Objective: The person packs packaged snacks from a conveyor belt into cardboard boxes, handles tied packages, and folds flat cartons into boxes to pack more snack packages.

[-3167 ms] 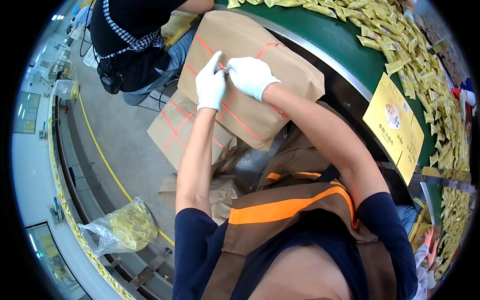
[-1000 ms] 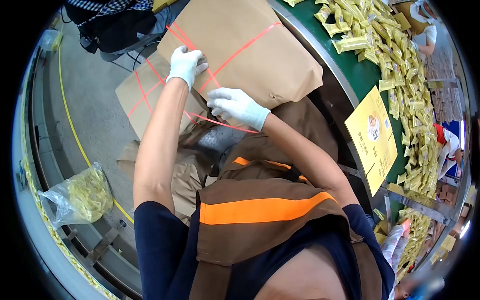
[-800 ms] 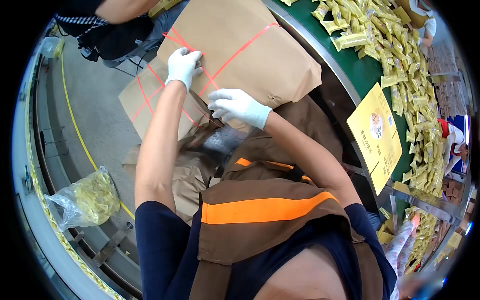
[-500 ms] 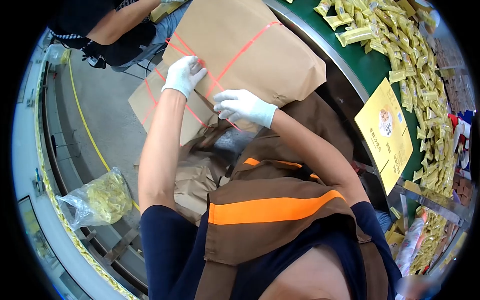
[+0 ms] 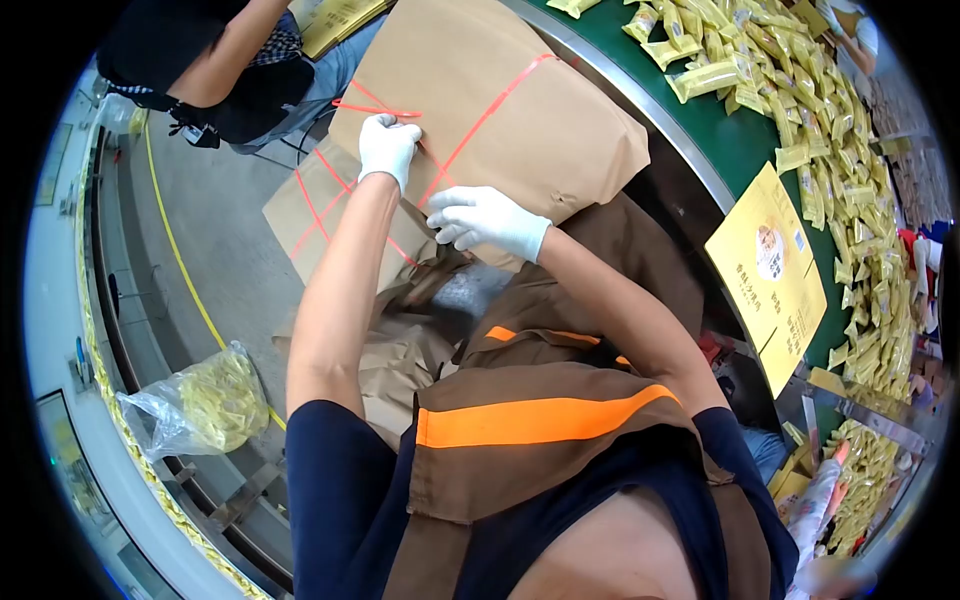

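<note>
A large brown paper parcel (image 5: 560, 130), bound with crossing red string (image 5: 490, 115), leans before me. At its left edge, my left hand (image 5: 388, 152) in a white glove is closed with fingers pinched on the string, a short loose length showing above them. Lower down, my gloved right hand (image 5: 490, 220) lies over the parcel's near edge, fingers bent against the paper and the string. What lies under its fingertips is hidden. A second string-bound brown parcel (image 5: 330, 205) is partly behind my left forearm.
A green conveyor belt (image 5: 745, 130) heaped with yellow wrapped packets (image 5: 800, 90) curves along the right. A flat yellow carton (image 5: 770, 280) overhangs its metal edge. Another person (image 5: 215, 80) sits at upper left. A clear bag of yellow wrappers (image 5: 215, 400) is on the floor.
My left hand has moved slightly right and turned, with a loose piece of red string now sticking out above it. My right hand has hardly shifted. The co-worker's arm has moved a little.
</note>
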Tool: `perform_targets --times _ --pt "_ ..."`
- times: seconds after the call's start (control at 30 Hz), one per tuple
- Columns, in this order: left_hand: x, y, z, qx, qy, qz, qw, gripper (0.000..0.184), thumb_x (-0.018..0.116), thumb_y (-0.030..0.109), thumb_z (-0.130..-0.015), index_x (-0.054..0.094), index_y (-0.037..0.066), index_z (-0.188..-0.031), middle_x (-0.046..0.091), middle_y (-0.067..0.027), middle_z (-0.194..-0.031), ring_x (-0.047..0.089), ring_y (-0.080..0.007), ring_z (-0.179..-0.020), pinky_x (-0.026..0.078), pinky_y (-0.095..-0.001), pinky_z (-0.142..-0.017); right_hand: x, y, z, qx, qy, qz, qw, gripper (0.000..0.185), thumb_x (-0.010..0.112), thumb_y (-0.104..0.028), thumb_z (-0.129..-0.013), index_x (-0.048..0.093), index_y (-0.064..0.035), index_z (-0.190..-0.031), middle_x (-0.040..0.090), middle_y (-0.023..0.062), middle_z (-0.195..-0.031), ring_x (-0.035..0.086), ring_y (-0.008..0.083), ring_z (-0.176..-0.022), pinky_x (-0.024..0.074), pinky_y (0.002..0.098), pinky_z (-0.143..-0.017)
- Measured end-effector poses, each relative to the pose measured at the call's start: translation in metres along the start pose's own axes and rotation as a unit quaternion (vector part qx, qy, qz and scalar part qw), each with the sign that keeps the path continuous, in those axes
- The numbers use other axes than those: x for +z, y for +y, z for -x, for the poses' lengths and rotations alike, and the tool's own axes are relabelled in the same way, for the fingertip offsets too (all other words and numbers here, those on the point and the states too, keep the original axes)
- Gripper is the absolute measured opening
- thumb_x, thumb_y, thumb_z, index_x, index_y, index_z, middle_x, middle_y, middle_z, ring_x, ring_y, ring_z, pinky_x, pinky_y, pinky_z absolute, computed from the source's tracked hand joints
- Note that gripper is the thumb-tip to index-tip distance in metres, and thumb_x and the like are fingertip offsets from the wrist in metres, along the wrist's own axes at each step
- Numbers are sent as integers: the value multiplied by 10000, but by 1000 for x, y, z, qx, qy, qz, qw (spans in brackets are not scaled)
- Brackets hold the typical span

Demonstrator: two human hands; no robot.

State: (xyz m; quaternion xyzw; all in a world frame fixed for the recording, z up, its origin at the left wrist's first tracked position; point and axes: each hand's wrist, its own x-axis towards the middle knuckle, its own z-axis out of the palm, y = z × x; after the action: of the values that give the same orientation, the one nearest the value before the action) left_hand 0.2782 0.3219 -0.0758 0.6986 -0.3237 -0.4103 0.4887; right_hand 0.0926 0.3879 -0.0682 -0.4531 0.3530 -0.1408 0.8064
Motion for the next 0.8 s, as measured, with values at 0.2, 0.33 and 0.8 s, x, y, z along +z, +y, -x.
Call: perform_targets --times 0.2,0.33,0.8 --pt "-18 -11 -10 -11 -75 44 996 295 654 13 -797 611 -20 -1087 619 -48 -838 562 -103 -660 461 -253 -576 -1 -3 2 -8 11 -13 1000 373 541 -143 -938 551 -22 -1290 660 75 -1086 646 143 -877 522 281 -729" --pt "-29 -14 -5 -37 -136 149 979 174 661 28 -824 662 12 -997 625 -9 -810 555 -85 -678 422 -213 -591 -3 -35 -6 -137 134 105 976 326 536 -142 -947 587 -39 -1252 688 106 -1104 671 213 -958 538 327 -792" --pt "-28 -17 17 17 -167 110 980 297 617 118 -916 628 3 -1190 674 -26 -1045 612 -116 -943 469 -248 -834 3 -106 -93 -249 112 758 592 158 559 -147 -870 644 -52 -964 624 183 -1007 653 341 -941 538 428 -802"
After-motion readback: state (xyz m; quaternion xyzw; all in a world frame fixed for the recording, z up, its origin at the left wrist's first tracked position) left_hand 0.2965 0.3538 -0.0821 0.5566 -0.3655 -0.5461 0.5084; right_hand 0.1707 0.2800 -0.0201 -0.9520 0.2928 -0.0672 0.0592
